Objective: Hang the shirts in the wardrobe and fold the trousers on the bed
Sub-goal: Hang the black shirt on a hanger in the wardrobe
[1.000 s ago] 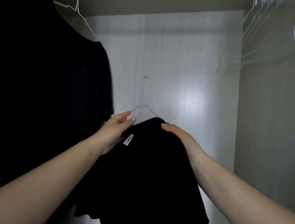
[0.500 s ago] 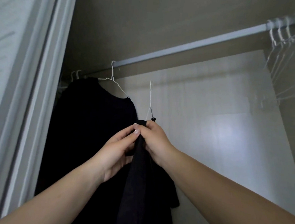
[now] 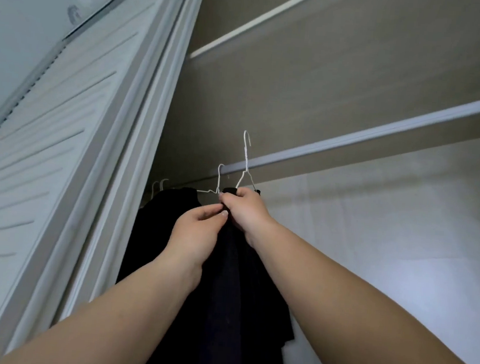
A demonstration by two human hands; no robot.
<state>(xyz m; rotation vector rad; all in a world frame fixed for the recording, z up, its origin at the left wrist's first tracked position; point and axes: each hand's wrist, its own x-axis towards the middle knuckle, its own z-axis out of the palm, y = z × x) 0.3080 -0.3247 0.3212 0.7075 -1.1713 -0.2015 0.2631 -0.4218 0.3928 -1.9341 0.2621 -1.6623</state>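
A black shirt (image 3: 236, 290) hangs edge-on from a white wire hanger (image 3: 245, 165). My right hand (image 3: 245, 208) grips the shirt's collar and the hanger's shoulders at the top. My left hand (image 3: 197, 236) pinches the black fabric just below, fingertips touching the right hand. The hanger's hook is raised level with the grey wardrobe rail (image 3: 351, 141), in front of it; I cannot tell whether it touches. Another black shirt (image 3: 157, 227) hangs on its own wire hanger (image 3: 219, 180) from the rail, just left.
A white louvred wardrobe door (image 3: 48, 152) and its frame fill the left side. Two more hanger hooks (image 3: 159, 185) sit on the rail at the far left. The pale back wall (image 3: 386, 236) lies behind, and a shelf edge (image 3: 251, 24) runs overhead.
Both hands have lifted the shirt and its hanger from chest height up to the rail. The shirt turned edge-on, and my view tilted upward.
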